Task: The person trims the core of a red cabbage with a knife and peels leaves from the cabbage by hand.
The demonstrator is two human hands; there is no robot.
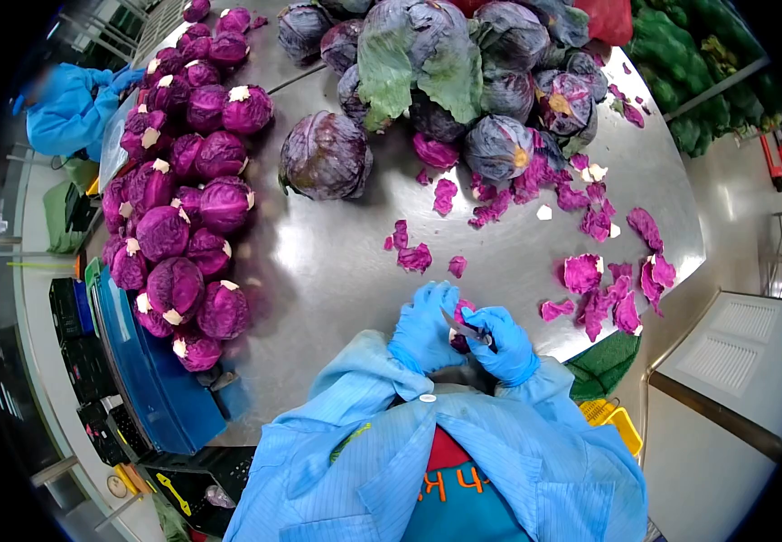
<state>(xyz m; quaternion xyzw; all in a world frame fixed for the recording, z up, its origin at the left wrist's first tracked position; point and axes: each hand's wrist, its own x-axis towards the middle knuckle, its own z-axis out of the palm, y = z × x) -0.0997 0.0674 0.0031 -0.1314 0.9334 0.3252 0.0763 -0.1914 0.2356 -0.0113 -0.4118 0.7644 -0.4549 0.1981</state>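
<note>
Both of my hands wear blue gloves and meet at the table's near edge, close to my chest. My left hand [424,329] is closed around a small purple red cabbage [459,341], mostly hidden by the fingers. A knife [465,327] sits in my right hand [503,349], its curved blade lying across the cabbage. Beyond my hands, torn purple leaves [414,258] are scattered on the steel table [346,262]. One large untrimmed cabbage [326,155] stands farther back, left of a heap of dark cabbages [504,95] with loose outer leaves.
Peeled purple cabbages [174,289] are piled along the table's left side, above a blue bin [158,361]. More leaf scraps [603,294] lie at the right edge. Green net sacks [707,72] stand at the back right. Another person in blue [70,108] is at the far left.
</note>
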